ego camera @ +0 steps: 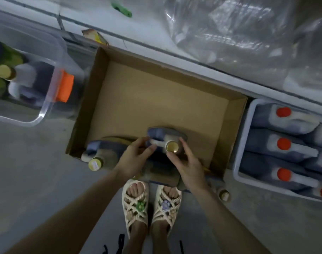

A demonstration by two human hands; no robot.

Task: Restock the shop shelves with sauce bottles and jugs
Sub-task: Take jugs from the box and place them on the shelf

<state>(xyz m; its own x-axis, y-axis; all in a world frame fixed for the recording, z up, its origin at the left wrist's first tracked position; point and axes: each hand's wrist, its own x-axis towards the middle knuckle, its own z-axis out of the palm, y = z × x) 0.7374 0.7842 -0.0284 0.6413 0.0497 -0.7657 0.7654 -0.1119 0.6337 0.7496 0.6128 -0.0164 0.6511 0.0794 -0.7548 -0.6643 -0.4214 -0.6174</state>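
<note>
Left hand (136, 154) is curling round the jug (163, 133) handle, right hand (187, 165) is cupping its neck, by the box (236, 114) front edge (wide cardboard stretching beyond).

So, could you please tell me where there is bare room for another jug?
The cardboard box is bare from its far wall to the middle jug. Its near edge is crowded with that jug, the left jug, left hand and right hand. The crate looks full.

Grey concrete floor (28, 162), cardboard box (156, 99) at centre, clear plastic tub (44, 111) left, pale crate (245, 134) right
</note>
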